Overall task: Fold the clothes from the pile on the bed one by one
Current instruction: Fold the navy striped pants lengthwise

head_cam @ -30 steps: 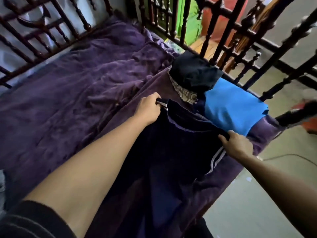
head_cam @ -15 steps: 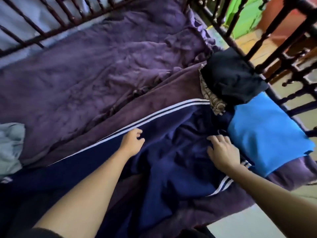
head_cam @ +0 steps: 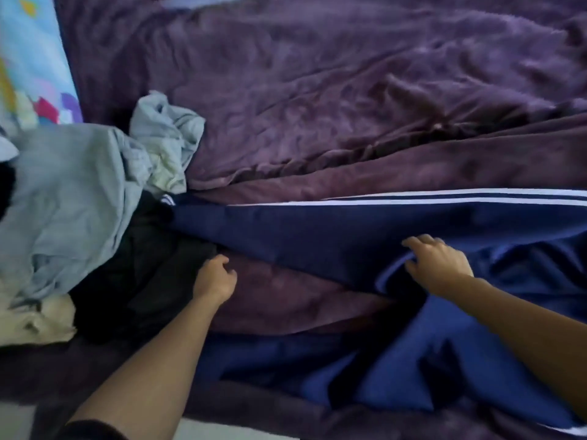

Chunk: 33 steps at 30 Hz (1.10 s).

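Where the view begins at the far left, a patterned pillow (head_cam: 28,58) lies against the edge of the purple blanket (head_cam: 317,90). Below it sits the pile (head_cam: 95,236) of unfolded clothes. A crumpled grey garment (head_cam: 70,201) is on top, a cream cloth (head_cam: 38,319) lies at the near corner, and a black garment (head_cam: 136,281) spreads out from under the grey one toward the middle.

The left hand (head_cam: 216,277) lies at the right edge of the black garment, on a bare patch of blanket just beneath the lower edge of the pants (head_cam: 317,236). Its fingers are curled in toward the palm, with the thumb pointing at the black cloth. The frame is soft here, so I cannot tell whether the hand pinches cloth or holds nothing.

The navy pants stretch across the blanket from the pile to the right edge of the frame. One leg is laid out long and flat, with two white stripes (head_cam: 444,198) running along its far side. The other leg is bunched in loose folds at the near right, draping toward the edge of the bed.

The right hand (head_cam: 438,265) is on the pants where the two legs part. Its fingers reach over a raised fold with the thumb set below it, so the hand grips that fold of navy cloth, palm down.
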Available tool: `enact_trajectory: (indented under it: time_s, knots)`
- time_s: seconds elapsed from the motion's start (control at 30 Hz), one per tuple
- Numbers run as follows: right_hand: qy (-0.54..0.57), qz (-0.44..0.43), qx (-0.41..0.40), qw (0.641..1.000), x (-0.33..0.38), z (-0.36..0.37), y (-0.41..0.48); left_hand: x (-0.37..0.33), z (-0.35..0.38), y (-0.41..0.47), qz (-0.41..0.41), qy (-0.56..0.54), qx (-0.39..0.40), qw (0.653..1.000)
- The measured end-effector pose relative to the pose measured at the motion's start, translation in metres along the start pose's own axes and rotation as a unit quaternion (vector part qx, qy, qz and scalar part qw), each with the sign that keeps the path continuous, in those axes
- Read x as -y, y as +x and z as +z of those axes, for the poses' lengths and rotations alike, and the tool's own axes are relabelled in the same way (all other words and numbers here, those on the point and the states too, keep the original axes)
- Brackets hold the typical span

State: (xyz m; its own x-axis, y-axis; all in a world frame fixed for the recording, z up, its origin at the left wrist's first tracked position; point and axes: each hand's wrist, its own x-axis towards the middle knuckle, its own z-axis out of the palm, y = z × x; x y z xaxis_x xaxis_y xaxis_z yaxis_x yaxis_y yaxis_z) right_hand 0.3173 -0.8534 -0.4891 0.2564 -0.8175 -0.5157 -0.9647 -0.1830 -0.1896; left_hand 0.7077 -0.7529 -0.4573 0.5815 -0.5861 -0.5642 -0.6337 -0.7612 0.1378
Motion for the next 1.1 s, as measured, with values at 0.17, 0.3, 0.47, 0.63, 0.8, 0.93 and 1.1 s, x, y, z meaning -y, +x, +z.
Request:
enact_trajectory:
  time_s: [0.17, 0.3, 0.47, 0.63, 0.8, 0.93, 1.1]
  knots:
    - [-0.006, -0.043, 0.009, 0.999, 0.079, 0.048, 0.020, 0.057, 0.017, 0.045, 0.007, 0.004, -0.013, 1.000]
    - [0.032, -0.097, -0.087, 0.991, 0.135, 0.064, 0.058, 0.066, 0.004, 0.079, 0.104, -0.094, -0.246, 0.959]
    - [0.056, -0.044, -0.118, 0.990, 0.175, 0.052, 0.133, 0.073, -0.044, 0.157, 0.113, -0.195, -0.204, 0.953]
    - [0.048, 0.048, -0.041, 0.997, 0.182, 0.042, 0.135, 0.058, -0.060, 0.160, 0.249, -0.184, -0.140, 0.940]
    - [0.143, 0.059, -0.051, 0.987, 0.167, 0.018, 0.094, 0.056, -0.088, 0.123, 0.283, -0.175, -0.163, 0.929]
    - [0.158, 0.031, -0.060, 0.985, 0.158, -0.018, 0.106, 0.063, -0.117, 0.123, 0.329, -0.047, -0.114, 0.936]
    - [0.060, 0.059, -0.096, 0.992, 0.169, -0.023, 0.131, 0.088, -0.122, 0.156, 0.148, -0.095, -0.235, 0.956]
